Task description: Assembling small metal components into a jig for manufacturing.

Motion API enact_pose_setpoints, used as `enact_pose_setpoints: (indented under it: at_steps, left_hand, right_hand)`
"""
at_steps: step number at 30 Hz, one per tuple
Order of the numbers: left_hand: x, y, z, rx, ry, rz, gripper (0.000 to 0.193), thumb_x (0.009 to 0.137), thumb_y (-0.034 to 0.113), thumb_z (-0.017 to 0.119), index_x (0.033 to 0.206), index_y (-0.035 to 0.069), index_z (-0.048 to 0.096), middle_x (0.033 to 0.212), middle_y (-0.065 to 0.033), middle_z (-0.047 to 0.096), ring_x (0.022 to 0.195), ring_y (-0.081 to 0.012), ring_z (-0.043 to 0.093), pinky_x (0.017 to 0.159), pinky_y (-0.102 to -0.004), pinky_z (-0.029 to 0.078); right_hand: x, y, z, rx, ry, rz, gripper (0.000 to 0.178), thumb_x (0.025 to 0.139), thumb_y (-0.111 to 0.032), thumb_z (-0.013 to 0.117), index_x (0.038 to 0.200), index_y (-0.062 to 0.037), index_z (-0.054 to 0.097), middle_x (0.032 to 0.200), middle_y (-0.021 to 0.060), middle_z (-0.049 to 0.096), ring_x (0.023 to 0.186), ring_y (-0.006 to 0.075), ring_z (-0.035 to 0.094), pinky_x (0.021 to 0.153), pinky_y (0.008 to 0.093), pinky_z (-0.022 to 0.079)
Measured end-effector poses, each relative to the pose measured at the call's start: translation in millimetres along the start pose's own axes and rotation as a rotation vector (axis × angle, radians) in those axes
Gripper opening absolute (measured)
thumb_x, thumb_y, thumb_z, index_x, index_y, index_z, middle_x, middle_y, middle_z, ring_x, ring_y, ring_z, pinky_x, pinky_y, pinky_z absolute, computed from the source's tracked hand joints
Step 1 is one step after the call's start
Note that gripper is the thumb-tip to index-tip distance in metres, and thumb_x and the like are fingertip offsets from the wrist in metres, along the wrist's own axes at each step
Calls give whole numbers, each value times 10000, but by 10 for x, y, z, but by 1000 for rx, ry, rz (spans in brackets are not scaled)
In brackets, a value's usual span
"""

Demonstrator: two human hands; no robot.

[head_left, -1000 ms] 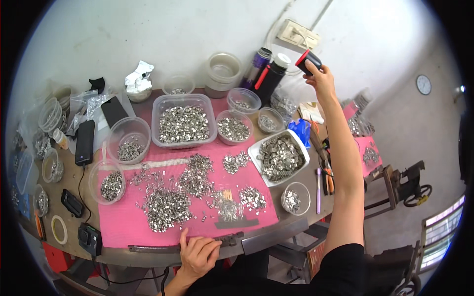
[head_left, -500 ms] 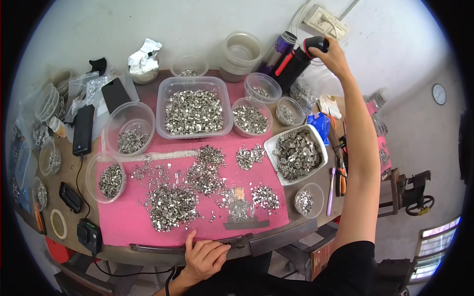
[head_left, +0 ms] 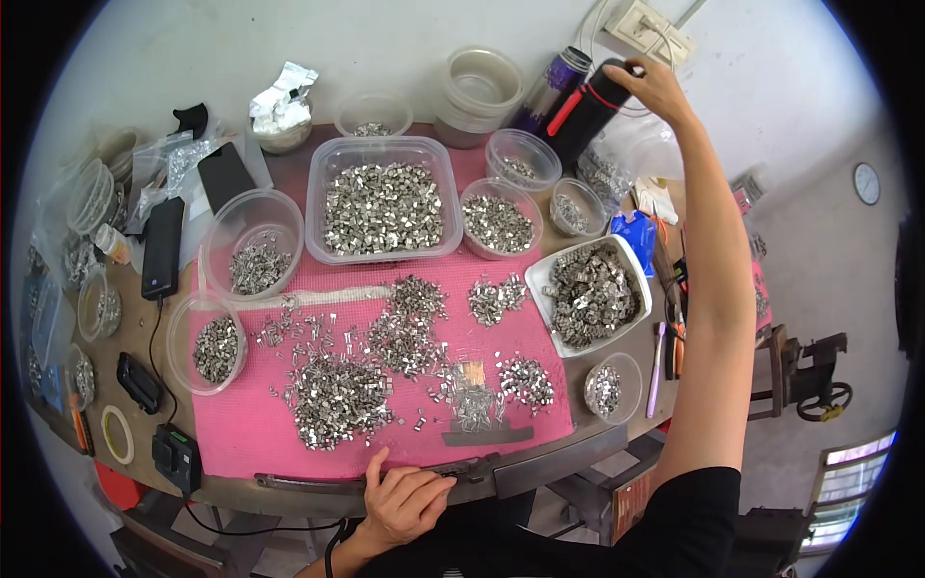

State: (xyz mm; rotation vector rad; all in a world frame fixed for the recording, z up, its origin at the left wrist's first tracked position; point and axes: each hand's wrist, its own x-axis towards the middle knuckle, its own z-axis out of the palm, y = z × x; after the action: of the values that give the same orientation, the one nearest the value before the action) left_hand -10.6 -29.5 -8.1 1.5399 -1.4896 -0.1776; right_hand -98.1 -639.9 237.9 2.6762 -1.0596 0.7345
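My right hand (head_left: 657,87) reaches far across the table and grips the top of a black flask with a red strap (head_left: 588,111), which stands tilted at the back right beside a purple bottle (head_left: 551,85). My left hand (head_left: 405,501) rests on the near edge of the table, fingers on the dark metal strip (head_left: 385,474) at the front of the pink mat (head_left: 251,433). Heaps of small silver metal clips (head_left: 337,395) lie loose on the mat.
Clear plastic tubs of clips ring the mat: a large rectangular one (head_left: 383,200), round bowls (head_left: 255,243), a white square tray (head_left: 590,294). Phones and a power bank (head_left: 162,246) lie at left. A wall socket (head_left: 647,29) is behind the flask. Pliers and pens (head_left: 670,337) lie at right.
My right hand has brought the black flask down from the air to the back of the table, next to the purple bottle. My left hand stays on the table edge.
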Motion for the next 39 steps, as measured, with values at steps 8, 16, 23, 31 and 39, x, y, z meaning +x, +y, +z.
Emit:
enact_pose_setpoints:
  at_steps: [8, 16, 23, 31, 39]
  left_hand:
    - [-33, 12, -34, -2, -11, 3, 207, 732, 65, 787, 921, 147, 762, 869, 25, 684, 779, -171, 633, 1136, -537, 335]
    - [-13, 40, -15, 21, 11, 17, 189, 741, 44, 770, 915, 116, 760, 872, 4, 680, 797, -185, 636, 1143, -526, 338]
    - [30, 23, 19, 53, 72, 36, 213, 767, 35, 775, 967, 105, 750, 941, -32, 681, 875, -238, 643, 1122, -555, 368]
    - [41, -20, 102, 105, 165, 141, 172, 812, 50, 764, 974, 94, 727, 937, -51, 664, 880, -246, 640, 1096, -513, 398]
    - [-29, -26, -13, -28, 254, 88, 132, 851, 57, 734, 979, 87, 726, 910, -48, 683, 882, -244, 649, 1099, -523, 393]
  right_hand:
    - [-359, -187, 489, 103, 99, 89, 994, 809, -543, 804, 1460, 68, 365, 1164, 338, 645, 1105, 463, 648, 962, 473, 520]
    - [-896, -230, 329, -54, 167, -57, 1013, 858, -390, 787, 1556, 49, 198, 1302, 380, 519, 1157, 519, 580, 974, 486, 503]
    - [-2435, -1946, -589, 361, 163, -197, 678, 845, -108, 780, 1455, -51, 489, 1215, 172, 607, 982, 283, 639, 857, 388, 518]
    - [-4647, -2528, -560, 1186, 7, 501, 335, 981, -39, 670, 1303, 10, 594, 1204, 80, 673, 981, 118, 646, 859, 254, 527]
    - [-5165, -2801, -125, 1131, -54, 504, 144, 964, -28, 662, 1094, 18, 702, 948, 21, 695, 805, 70, 623, 745, 231, 499]
